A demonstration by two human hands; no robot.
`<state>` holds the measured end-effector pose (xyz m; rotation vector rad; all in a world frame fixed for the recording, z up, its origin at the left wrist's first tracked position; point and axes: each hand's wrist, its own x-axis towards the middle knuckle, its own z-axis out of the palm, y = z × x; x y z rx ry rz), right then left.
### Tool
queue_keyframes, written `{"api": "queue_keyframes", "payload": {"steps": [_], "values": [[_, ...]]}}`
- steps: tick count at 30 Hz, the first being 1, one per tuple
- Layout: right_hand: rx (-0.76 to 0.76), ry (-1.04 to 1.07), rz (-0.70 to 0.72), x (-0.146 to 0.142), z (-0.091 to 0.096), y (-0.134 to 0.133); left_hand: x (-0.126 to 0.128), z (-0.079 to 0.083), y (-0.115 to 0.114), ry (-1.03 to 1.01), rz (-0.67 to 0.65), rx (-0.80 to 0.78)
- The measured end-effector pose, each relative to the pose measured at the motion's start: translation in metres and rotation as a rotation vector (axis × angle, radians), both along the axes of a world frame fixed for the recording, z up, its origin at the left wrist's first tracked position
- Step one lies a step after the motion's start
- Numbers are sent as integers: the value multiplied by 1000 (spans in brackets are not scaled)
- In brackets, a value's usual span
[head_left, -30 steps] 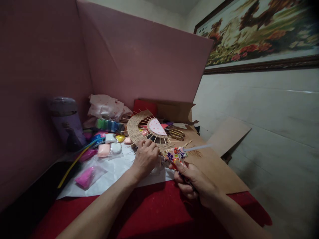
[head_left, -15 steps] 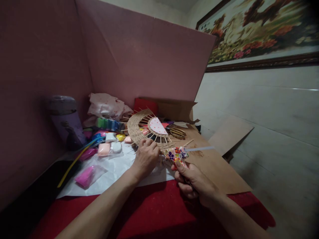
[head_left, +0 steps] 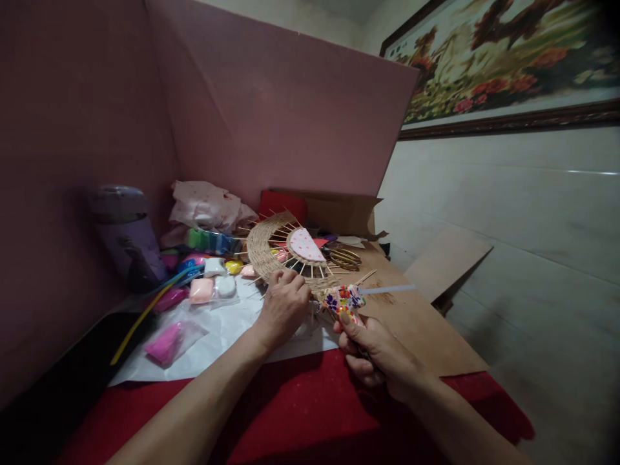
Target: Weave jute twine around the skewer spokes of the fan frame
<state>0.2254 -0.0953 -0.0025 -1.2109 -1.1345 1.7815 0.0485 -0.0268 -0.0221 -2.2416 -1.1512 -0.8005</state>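
My right hand is closed round the grip of a flower-patterned glue gun. A translucent glue stick juts from its back, and its nozzle end points left toward my left hand. My left hand is closed on the near edge of a half-round woven twine piece with thin wooden sticks fanning out. The fingertips and the exact spot they pinch are hidden behind the hand. A white half-disc with red dots sits at the centre of the woven piece, edged with twine.
Bagged clay in several colours lies on white plastic sheeting at the left, beside a purple tumbler. Brown cardboard covers the table's right side. Gold-handled scissors rest behind the glue gun. Pink panels stand behind and at left.
Almost nothing differs. Both hands, the glue gun and the woven piece keep their places, with only a tiny shift of the whole view.
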Motion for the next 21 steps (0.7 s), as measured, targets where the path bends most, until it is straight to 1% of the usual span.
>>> {"api": "queue_keyframes", "payload": {"steps": [7,17,21], "values": [[-4,-2,14,0,1,-3,0,-1,1,-3,-9,5],[-5,-11,14,3,-4,-3,0,-3,2,-3,-17,16],[-18,-8,13,4,-3,-3,1,-3,2,-3,-21,17]]}}
